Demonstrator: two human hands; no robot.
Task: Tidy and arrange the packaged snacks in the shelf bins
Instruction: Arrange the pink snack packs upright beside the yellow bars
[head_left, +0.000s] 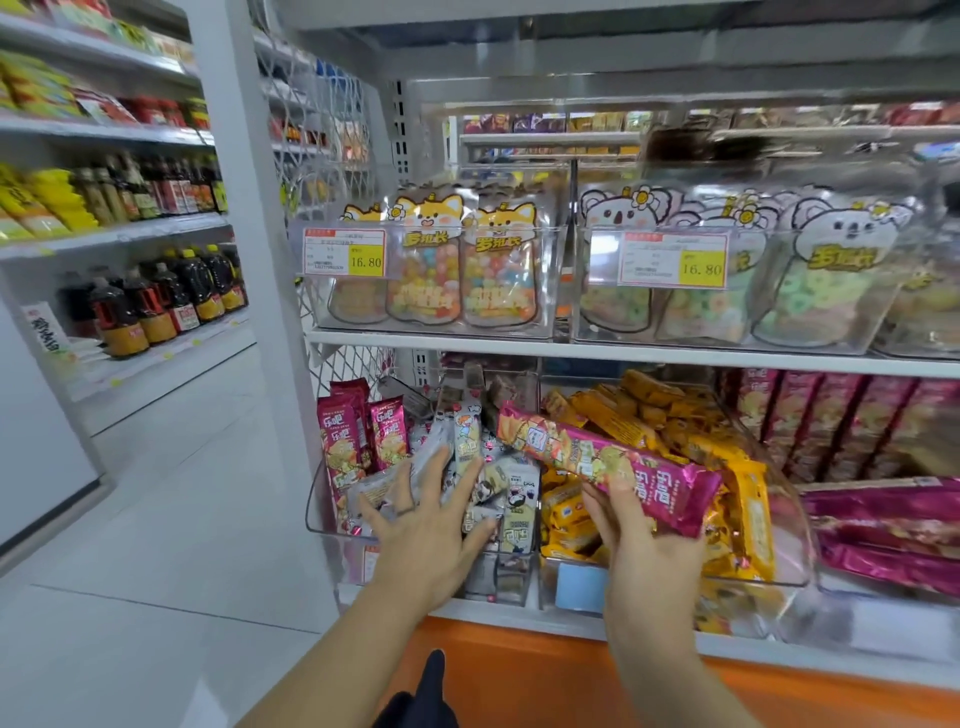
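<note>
My right hand (641, 535) grips a long pink snack pack (602, 460) from below, holding it slanted above the clear bin of orange packs (737, 499). My left hand (428, 525) is spread flat, fingers apart, resting on small white and grey packets (511, 501) in the left clear bin (317, 512). Red and pink packs (358, 441) stand upright at that bin's left end. The left hand holds nothing.
Above, clear bins hold cat-shaped candy bags (467, 265) and koala-shaped bags (810, 270) behind yellow price tags. Magenta packs (852, 421) fill the lower shelf to the right. An aisle shelf of dark bottles (156, 301) stands left. An orange base panel (545, 680) runs below.
</note>
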